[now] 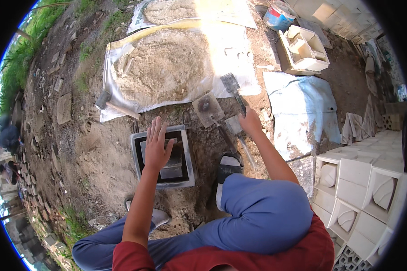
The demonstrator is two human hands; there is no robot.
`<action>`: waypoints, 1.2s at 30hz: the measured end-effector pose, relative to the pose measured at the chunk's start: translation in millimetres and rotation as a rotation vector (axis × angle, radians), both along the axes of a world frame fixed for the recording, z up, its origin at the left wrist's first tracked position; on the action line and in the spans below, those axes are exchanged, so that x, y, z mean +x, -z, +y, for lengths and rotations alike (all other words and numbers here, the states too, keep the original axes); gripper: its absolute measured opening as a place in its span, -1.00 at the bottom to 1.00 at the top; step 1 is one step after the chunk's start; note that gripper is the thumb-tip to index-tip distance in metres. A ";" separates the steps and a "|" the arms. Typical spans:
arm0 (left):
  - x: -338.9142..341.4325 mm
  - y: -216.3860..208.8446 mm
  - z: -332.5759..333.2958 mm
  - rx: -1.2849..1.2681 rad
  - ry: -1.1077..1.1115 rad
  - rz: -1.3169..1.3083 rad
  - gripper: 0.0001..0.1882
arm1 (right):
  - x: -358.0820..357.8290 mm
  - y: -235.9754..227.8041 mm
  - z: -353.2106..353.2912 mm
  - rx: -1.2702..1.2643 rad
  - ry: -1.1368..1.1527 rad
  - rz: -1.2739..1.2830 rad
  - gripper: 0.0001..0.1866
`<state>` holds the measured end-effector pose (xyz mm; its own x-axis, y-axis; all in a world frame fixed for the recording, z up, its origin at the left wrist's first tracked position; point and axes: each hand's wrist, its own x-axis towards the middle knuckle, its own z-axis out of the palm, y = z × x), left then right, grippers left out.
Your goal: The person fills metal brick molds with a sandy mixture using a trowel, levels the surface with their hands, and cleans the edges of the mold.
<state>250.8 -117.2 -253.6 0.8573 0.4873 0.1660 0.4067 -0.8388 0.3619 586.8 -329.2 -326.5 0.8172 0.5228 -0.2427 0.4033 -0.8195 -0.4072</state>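
Observation:
My left hand is over a square metal mold, its fingers stretched out and holding nothing. Inside the mold's rim lies a smaller dark block with a grey plate, partly hidden by my hand and forearm. My right hand is closed round the handle of a small flat trowel, whose grey blade points away from me over the edge of a white sheet. Close to that hand, a broad square trowel and a narrower trowel lie on the dirt.
A rubber mallet rests at the edge of a white sheet piled with sandy powder. A blue-white sheet, cream molded blocks and a bucket are at right. Stacked pale blocks stand nearer. People show far left.

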 end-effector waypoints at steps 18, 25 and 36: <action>-39.5 8.0 -53.2 -0.073 0.083 0.000 -0.63 | -96.8 9.1 -5.0 0.293 -0.419 -0.194 -0.50; -25.8 33.5 -55.3 -0.159 -0.189 0.392 -0.54 | -100.7 17.6 -6.9 0.337 -0.426 -0.234 -0.42; -23.4 43.9 -59.3 -0.172 -0.219 0.354 -0.57 | -100.5 20.3 -7.9 0.367 -0.375 -0.144 -0.45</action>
<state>227.5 -176.5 -297.5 0.7201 0.6587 -0.2179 0.6920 -0.6589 0.2950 486.3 -337.1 -346.8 0.5696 0.8144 0.1111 0.7134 -0.4228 -0.5588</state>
